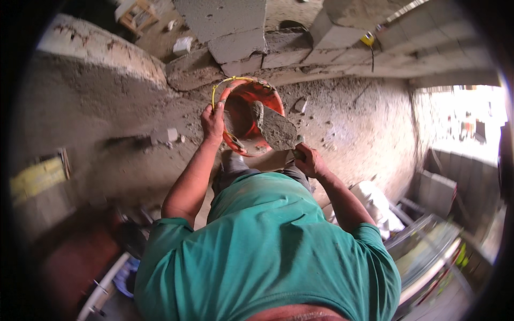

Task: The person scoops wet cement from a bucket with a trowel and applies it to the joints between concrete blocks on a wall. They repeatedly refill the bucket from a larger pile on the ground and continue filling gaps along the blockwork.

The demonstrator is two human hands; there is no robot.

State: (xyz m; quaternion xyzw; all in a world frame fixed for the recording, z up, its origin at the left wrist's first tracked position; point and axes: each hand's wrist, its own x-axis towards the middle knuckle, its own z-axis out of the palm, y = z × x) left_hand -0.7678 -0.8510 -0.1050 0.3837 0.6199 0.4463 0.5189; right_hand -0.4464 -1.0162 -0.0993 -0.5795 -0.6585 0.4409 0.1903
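Note:
My left hand [212,122] grips the rim of an orange bucket [266,97] that has a yellow wire handle [218,85]. The bucket is tilted toward me and smeared inside with grey mortar. My right hand [308,160] holds the handle of a trowel [276,128], whose blade is loaded with wet grey mortar and reaches into the bucket's mouth. Both hands work in front of my green shirt.
Grey concrete blocks [235,45] form a low wall just beyond the bucket. The floor [353,112] is rough and strewn with mortar bits. A white sack [375,203] lies at my right, a curved plastered wall [101,48] at the left, and a wooden stool [136,15] far back.

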